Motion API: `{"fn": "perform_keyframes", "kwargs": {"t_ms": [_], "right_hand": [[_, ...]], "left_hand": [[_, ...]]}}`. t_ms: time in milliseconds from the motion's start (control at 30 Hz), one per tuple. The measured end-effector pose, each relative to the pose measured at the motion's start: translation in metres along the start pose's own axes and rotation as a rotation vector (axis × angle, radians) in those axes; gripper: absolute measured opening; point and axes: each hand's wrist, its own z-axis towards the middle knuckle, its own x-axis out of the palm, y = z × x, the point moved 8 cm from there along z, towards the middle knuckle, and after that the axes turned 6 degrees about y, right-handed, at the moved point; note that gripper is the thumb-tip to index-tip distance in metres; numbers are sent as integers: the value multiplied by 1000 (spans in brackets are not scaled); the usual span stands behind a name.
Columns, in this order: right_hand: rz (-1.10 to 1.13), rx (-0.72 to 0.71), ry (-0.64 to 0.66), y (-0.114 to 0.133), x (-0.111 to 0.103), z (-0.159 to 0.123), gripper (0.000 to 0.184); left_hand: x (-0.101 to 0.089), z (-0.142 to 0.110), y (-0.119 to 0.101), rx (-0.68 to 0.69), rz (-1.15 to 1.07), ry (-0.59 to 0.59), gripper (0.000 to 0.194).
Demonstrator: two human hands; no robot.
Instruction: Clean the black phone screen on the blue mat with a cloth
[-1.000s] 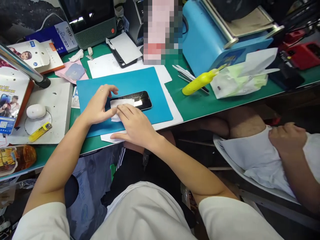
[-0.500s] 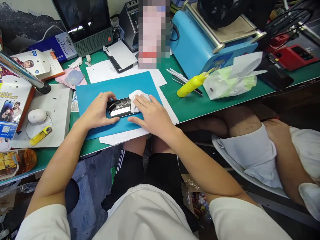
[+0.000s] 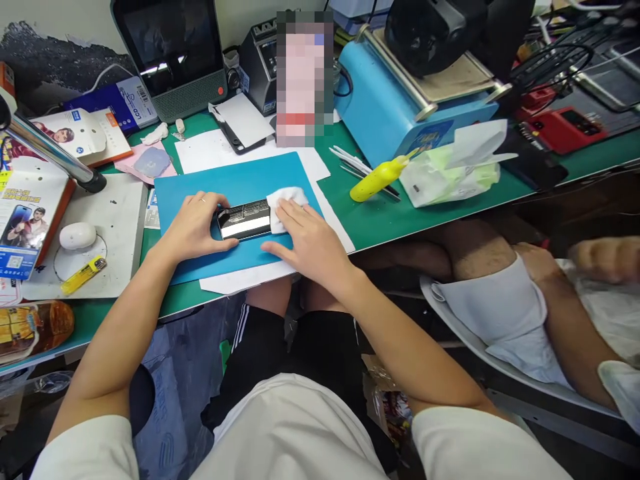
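Observation:
A black smartphone (image 3: 245, 221) with a glossy, reflecting screen lies flat on the blue mat (image 3: 235, 172). My left hand (image 3: 197, 223) grips its left end, thumb at the near edge and fingers at the far edge. Under the fingers of my right hand (image 3: 307, 233) is a folded white tissue (image 3: 286, 195), pressed onto the right end of the phone. That end is hidden by the tissue and fingers. The right thumb sticks out to the left, off the phone.
Right of the mat lie a yellow bottle (image 3: 375, 180), thin tools and a tissue pack (image 3: 445, 177). Behind stands a blue machine (image 3: 380, 100). At left are a white board (image 3: 120, 220), a yellow lighter (image 3: 84, 275) and boxes. A person (image 3: 500, 293) sits close on the right.
My right hand has slid the tissue a little to the right along the phone, uncovering more screen. My left hand keeps its hold. The seated person's other hand has come into view.

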Motion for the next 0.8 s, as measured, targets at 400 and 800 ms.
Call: {"fn": "perform_keyframes", "kwargs": {"t_ms": [400,800], "right_hand": [[-5,-20,42,-5,-1,5,97],[-41,-3,39,0,-4,5,91]], "left_hand": [[0,5,2,57,-114,-55,50],[0,8,5,40,-134,-50,53]]}}
